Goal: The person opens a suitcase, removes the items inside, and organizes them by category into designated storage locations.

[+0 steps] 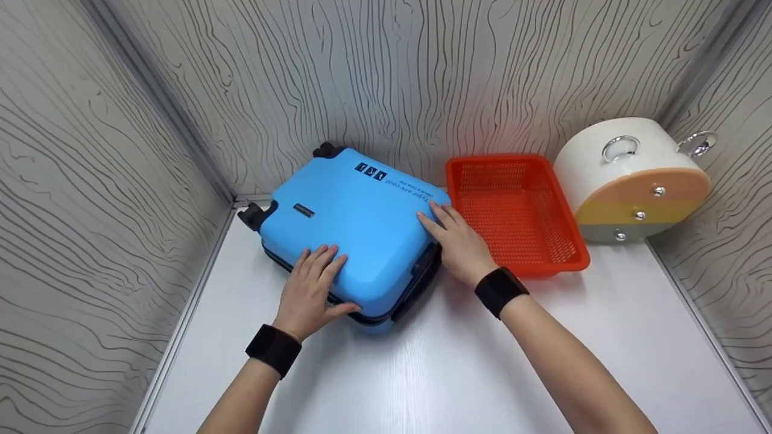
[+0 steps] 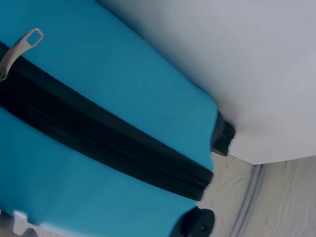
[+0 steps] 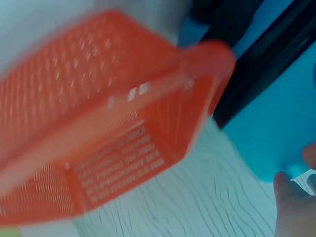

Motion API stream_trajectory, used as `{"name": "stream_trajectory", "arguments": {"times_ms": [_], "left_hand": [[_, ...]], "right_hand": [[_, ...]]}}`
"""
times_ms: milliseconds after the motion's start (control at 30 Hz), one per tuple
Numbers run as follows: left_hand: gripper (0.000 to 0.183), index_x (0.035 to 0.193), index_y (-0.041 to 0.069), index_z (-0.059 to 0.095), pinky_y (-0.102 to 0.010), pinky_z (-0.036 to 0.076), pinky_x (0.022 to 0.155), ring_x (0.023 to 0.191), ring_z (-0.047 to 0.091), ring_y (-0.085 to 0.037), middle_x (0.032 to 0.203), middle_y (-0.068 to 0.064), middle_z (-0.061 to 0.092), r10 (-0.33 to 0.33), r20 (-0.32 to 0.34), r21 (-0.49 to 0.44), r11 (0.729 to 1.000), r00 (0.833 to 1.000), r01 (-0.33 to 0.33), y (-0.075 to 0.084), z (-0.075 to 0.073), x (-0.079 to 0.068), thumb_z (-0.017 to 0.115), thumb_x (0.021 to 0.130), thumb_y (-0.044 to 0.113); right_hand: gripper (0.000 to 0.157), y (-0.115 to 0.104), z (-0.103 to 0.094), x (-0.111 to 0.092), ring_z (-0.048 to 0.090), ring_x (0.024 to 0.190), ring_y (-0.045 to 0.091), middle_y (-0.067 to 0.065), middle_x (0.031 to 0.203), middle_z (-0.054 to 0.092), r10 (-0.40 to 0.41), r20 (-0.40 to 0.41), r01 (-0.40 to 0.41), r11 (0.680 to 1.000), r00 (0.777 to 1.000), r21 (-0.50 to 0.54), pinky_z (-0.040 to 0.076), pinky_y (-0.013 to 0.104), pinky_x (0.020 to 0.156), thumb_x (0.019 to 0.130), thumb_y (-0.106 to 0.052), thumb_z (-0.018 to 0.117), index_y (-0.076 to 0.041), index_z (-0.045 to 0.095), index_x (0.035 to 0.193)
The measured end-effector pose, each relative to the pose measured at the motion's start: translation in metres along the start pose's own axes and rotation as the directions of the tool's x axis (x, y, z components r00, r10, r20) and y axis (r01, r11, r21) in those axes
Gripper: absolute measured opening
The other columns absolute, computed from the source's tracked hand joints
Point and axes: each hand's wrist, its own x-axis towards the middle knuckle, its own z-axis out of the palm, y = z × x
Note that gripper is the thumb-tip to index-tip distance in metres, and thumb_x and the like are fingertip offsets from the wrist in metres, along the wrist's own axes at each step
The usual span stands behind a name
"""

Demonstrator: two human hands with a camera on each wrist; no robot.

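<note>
A light blue hard-shell suitcase (image 1: pixel 356 217) lies on its broad side on the white table, its black wheels (image 1: pixel 256 216) toward the far left. My left hand (image 1: pixel 309 295) rests on its near left edge, fingers spread over the top and thumb along the near corner. Fairly straight fingers of my right hand (image 1: pixel 461 244) touch the top at the right edge. The left wrist view shows the side with its black zipper band (image 2: pixel 98 126) and metal zipper pull (image 2: pixel 20 49). Fingertips of the right hand (image 3: pixel 296 207) show by the shell in the right wrist view.
A red perforated plastic basket (image 1: pixel 576 256) stands right of the suitcase, close to my right hand. Beyond it is a white rounded box (image 1: pixel 633 144) with coloured drawer fronts and round metal knobs. Wood-grain patterned walls (image 1: pixel 374 72) enclose the table (image 1: pixel 410 386) at the back and sides.
</note>
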Motion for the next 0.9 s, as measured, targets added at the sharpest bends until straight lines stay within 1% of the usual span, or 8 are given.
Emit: {"name": "stream_trajectory", "arguments": {"times_ms": [200, 333, 433, 533, 633, 733, 800, 900], "left_hand": [[0.104, 0.148, 0.009, 0.052, -0.053, 0.024, 0.121, 0.138, 0.044, -0.036, 0.148, -0.017, 0.049, -0.067, -0.043, 0.096, 0.993, 0.997, 0.071, 0.024, 0.012, 0.023, 0.076, 0.072, 0.076], [0.102, 0.144, 0.008, 0.055, -0.054, 0.026, 0.120, 0.134, 0.047, -0.037, 0.142, -0.018, 0.052, -0.117, -0.063, 0.159, 0.979, 0.991, 0.126, 0.040, 0.023, 0.041, 0.072, 0.073, 0.080], [0.097, 0.147, 0.007, 0.051, -0.053, 0.026, 0.120, 0.134, 0.045, -0.038, 0.143, -0.019, 0.050, -0.125, -0.056, 0.151, 0.980, 0.991, 0.133, 0.046, 0.029, 0.050, 0.069, 0.080, 0.076], [0.085, 0.153, 0.006, 0.044, -0.048, 0.022, 0.122, 0.140, 0.041, -0.037, 0.150, -0.019, 0.046, -0.090, -0.026, 0.098, 0.991, 0.996, 0.092, 0.041, 0.028, 0.051, 0.072, 0.091, 0.057], [0.079, 0.158, 0.003, 0.036, -0.043, 0.019, 0.123, 0.146, 0.036, -0.032, 0.158, -0.016, 0.041, -0.015, 0.021, 0.032, 0.999, 1.000, 0.014, 0.028, 0.022, 0.047, 0.073, 0.094, 0.033], [0.082, 0.161, 0.004, 0.027, -0.044, 0.016, 0.124, 0.151, 0.028, -0.029, 0.164, -0.013, 0.032, 0.035, 0.073, -0.012, 0.999, 0.997, -0.034, 0.013, 0.014, 0.046, 0.071, 0.095, 0.026], [0.085, 0.163, 0.006, 0.023, -0.048, 0.012, 0.124, 0.153, 0.022, -0.030, 0.167, -0.012, 0.025, 0.020, 0.103, -0.020, 1.000, 0.994, -0.018, 0.004, 0.009, 0.046, 0.069, 0.097, 0.033], [0.088, 0.164, 0.010, 0.021, -0.054, 0.006, 0.124, 0.155, 0.015, -0.032, 0.169, -0.012, 0.019, -0.085, 0.125, -0.003, 0.996, 0.988, 0.086, -0.012, 0.004, 0.046, 0.067, 0.097, 0.045]], "right_hand": [[0.062, -0.016, 0.004, -0.016, 0.031, 0.149, 0.034, 0.012, 0.165, 0.031, -0.126, 0.000, 0.126, 0.991, 0.992, 0.046, 0.036, 0.052, 0.115, 0.098, -0.002, 0.052, -0.015, 0.043, 0.157], [0.069, -0.026, 0.004, -0.022, 0.025, 0.152, 0.032, 0.011, 0.167, 0.028, -0.221, 0.019, 0.219, 0.973, 0.975, 0.071, 0.030, 0.053, 0.118, 0.094, -0.012, 0.057, -0.013, 0.038, 0.160], [0.072, -0.030, 0.005, -0.021, 0.019, 0.155, 0.028, 0.008, 0.168, 0.024, -0.245, 0.043, 0.241, 0.966, 0.969, 0.093, 0.025, 0.051, 0.121, 0.097, -0.023, 0.059, -0.013, 0.031, 0.162], [0.076, -0.032, 0.007, -0.017, 0.017, 0.155, 0.026, 0.006, 0.169, 0.023, -0.232, 0.051, 0.228, 0.971, 0.971, 0.078, 0.025, 0.049, 0.121, 0.101, -0.039, 0.063, -0.014, 0.028, 0.163], [0.082, -0.031, 0.009, -0.013, 0.021, 0.154, 0.026, 0.006, 0.167, 0.027, -0.206, 0.041, 0.205, 0.978, 0.978, 0.035, 0.028, 0.047, 0.120, 0.098, -0.049, 0.067, -0.014, 0.030, 0.163], [0.082, -0.028, 0.009, -0.012, 0.024, 0.153, 0.028, 0.008, 0.166, 0.030, -0.205, 0.040, 0.205, 0.979, 0.978, 0.001, 0.029, 0.047, 0.119, 0.098, -0.048, 0.067, -0.012, 0.032, 0.162], [0.079, -0.024, 0.008, -0.011, 0.023, 0.153, 0.029, 0.010, 0.166, 0.030, -0.209, 0.048, 0.209, 0.978, 0.977, -0.006, 0.028, 0.046, 0.120, 0.099, -0.045, 0.067, -0.010, 0.032, 0.161], [0.078, -0.016, 0.005, -0.009, 0.021, 0.154, 0.028, 0.011, 0.167, 0.028, -0.191, 0.066, 0.192, 0.981, 0.979, -0.004, 0.024, 0.045, 0.122, 0.100, -0.040, 0.067, -0.008, 0.030, 0.161]]}}
